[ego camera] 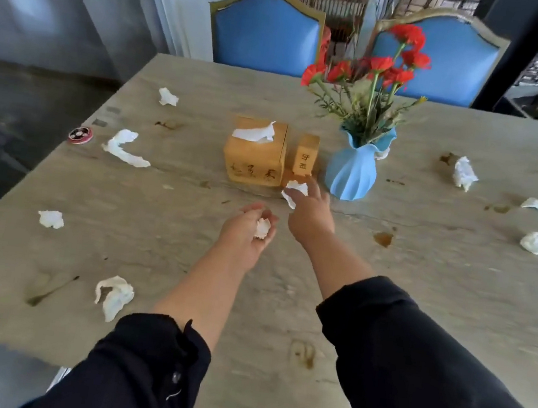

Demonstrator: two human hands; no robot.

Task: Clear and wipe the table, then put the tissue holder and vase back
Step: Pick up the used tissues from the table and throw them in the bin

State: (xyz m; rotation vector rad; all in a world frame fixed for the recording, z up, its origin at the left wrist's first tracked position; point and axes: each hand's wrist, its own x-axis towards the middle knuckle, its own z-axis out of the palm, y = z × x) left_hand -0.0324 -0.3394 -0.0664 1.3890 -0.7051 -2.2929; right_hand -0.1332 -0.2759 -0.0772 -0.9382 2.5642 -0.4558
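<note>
A wooden tissue holder (254, 155) with a small wooden toothpick box (306, 155) stands mid-table. Beside it on the right is a blue vase (351, 175) of red flowers. My left hand (246, 231) is palm up and holds a crumpled tissue (262, 228) in curled fingers. My right hand (311, 215) reaches in front of the holder and pinches another crumpled tissue (293, 191). Several more crumpled tissues lie on the stone table (184, 254), among them a long tissue (125, 148) at the left and a near-left tissue (114, 296).
Brown spill stains mark the table, such as a round stain (383, 239) at right and a streak (51, 289) near the front left. A round red coaster (80, 134) lies at the left edge. Two blue chairs (266, 30) stand behind the table.
</note>
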